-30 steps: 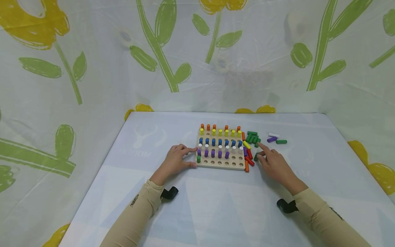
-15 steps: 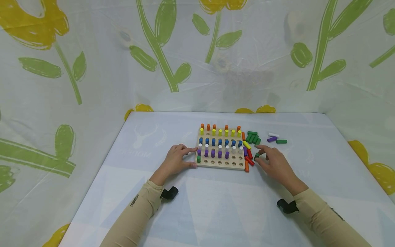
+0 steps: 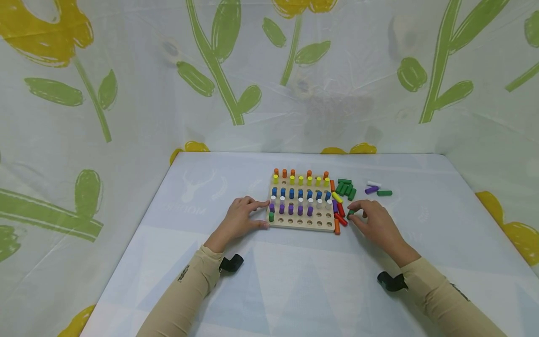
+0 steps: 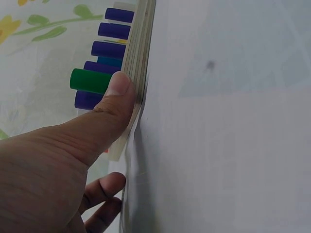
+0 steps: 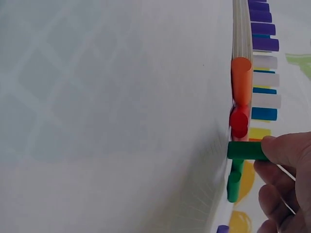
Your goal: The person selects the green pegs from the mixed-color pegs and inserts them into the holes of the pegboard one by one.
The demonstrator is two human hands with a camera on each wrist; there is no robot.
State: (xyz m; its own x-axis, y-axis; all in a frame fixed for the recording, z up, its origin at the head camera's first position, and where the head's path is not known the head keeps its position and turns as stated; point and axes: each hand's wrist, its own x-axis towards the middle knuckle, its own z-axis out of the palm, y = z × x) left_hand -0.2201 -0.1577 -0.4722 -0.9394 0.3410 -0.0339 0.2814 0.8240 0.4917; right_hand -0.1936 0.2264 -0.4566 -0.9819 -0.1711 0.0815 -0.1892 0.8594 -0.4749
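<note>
A wooden pegboard carries rows of coloured pegs standing upright, with one green peg at its near left corner. My left hand rests against the board's left side, index finger and thumb apart. In the left wrist view the thumb presses on the layered edge beside that green peg. My right hand pinches another green peg between thumb and fingers, right of the board. The right wrist view shows this peg upright, its lower end close to the table; whether it touches is unclear.
Loose green pegs lie right of the board, beside yellow, purple, red and orange pegs along its edge. Farther right lie a white peg, a purple peg and a green peg. A flowered curtain stands behind the table.
The right hand's fingers have closed on the green peg, which has turned from lying to upright. The left hand and the board have stayed in place.
</note>
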